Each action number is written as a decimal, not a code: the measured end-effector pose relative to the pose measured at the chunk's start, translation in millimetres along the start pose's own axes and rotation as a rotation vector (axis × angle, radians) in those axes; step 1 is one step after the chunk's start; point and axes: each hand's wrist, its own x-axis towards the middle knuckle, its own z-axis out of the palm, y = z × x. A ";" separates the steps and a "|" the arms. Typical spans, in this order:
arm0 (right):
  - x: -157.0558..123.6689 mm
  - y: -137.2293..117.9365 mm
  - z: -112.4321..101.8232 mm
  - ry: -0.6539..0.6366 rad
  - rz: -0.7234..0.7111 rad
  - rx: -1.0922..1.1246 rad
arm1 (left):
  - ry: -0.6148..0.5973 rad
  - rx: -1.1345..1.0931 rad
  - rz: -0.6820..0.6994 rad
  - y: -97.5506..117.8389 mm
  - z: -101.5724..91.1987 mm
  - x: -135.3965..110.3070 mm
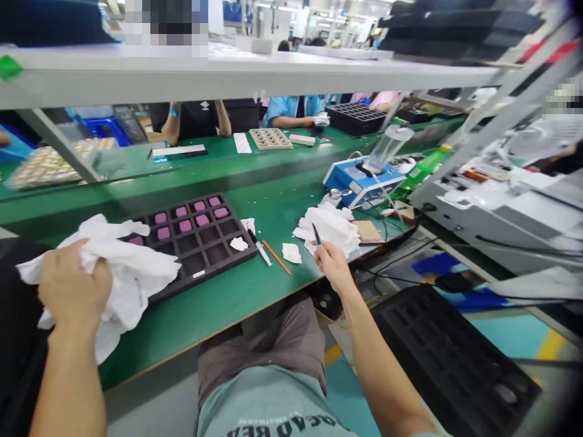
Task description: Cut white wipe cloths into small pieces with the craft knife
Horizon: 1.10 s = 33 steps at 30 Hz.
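Bunched white tissue or cloth (132,273) is gripped in my left hand (75,282), over the left end of a black compartment tray (214,252). Several purple pieces (185,226) sit in the tray's cells. My right hand (331,262) pinches a slim dark tool (316,233), perhaps tweezers or a pen; its exact kind is unclear. Just behind that hand lies a pile of crumpled white paper (325,226). Between tray and pile are a syringe (263,254), an orange stick (276,257) and a small white scrap (291,253).
A blue machine (346,179) with a clear cylinder stands at the back right, near a green bottle (426,170). Above the green bench runs a white shelf (228,82). Co-workers sit across the bench. A black foam tray (455,358) rests low at right.
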 end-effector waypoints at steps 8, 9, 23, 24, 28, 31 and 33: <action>-6.7 -6.9 -2.4 -0.167 0.040 0.323 | 0.024 -0.166 0.058 19.9 0.1 8.7; -7.4 -7.0 -3.7 -0.176 0.055 0.347 | 0.036 -0.164 0.052 20.4 3.1 9.5; -37.4 -147.2 190.0 -0.632 -0.291 0.384 | 0.018 -0.340 0.247 67.9 2.3 23.8; -35.6 -152.1 202.2 -0.665 -0.277 0.390 | 0.012 -0.336 0.262 65.9 0.4 23.3; -7.0 -152.9 200.0 -0.473 -0.236 0.367 | -0.082 -0.229 0.305 26.8 -9.5 18.2; 25.8 -157.7 172.9 -0.306 -0.298 0.363 | -0.195 -0.150 0.312 -13.9 -14.0 3.9; 43.7 -165.5 157.6 -0.248 -0.309 0.382 | -0.254 -0.117 0.276 -37.0 -12.2 -11.7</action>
